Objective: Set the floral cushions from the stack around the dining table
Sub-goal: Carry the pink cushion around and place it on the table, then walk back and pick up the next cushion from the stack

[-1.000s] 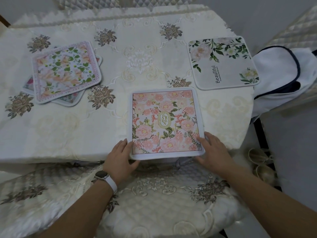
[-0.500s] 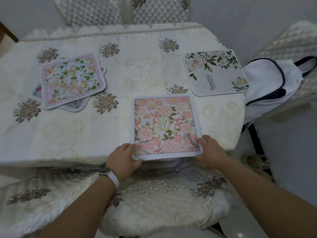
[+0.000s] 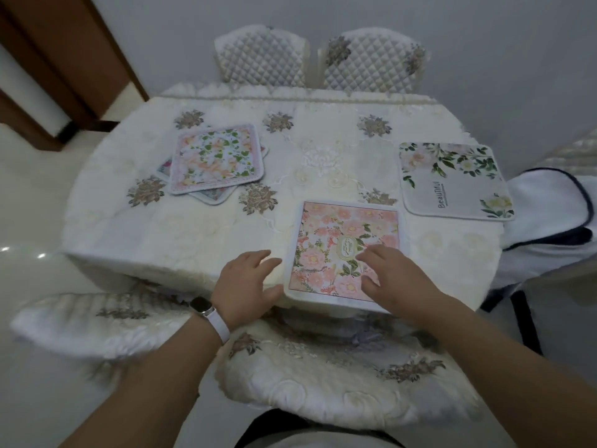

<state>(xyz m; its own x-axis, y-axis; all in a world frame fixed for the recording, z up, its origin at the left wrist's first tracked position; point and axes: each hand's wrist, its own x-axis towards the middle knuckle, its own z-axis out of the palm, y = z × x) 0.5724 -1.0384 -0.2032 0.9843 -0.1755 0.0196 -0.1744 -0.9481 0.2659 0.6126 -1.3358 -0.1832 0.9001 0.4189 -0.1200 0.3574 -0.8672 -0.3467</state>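
A pink floral cushion (image 3: 336,240) lies flat at the near edge of the dining table (image 3: 200,231). My right hand (image 3: 392,276) hovers over or rests on its near right part, fingers spread. My left hand (image 3: 248,282) is just left of it, fingers relaxed, thumb near its near left corner. The stack of floral cushions (image 3: 216,158) sits at the table's left, topped by a green-leaf one. A white cushion printed "Beautiful" (image 3: 452,179) lies at the right edge.
A cream embroidered cloth covers the table. A padded chair seat (image 3: 323,373) is right below my hands, another (image 3: 97,321) to its left. Two quilted chair backs (image 3: 316,61) stand at the far side. A white garment with dark trim (image 3: 549,221) hangs over the right chair.
Both hands have left the pink cushion's near corners; the right one has moved up over its surface, the left one opened beside it. My view has pulled back and risen.
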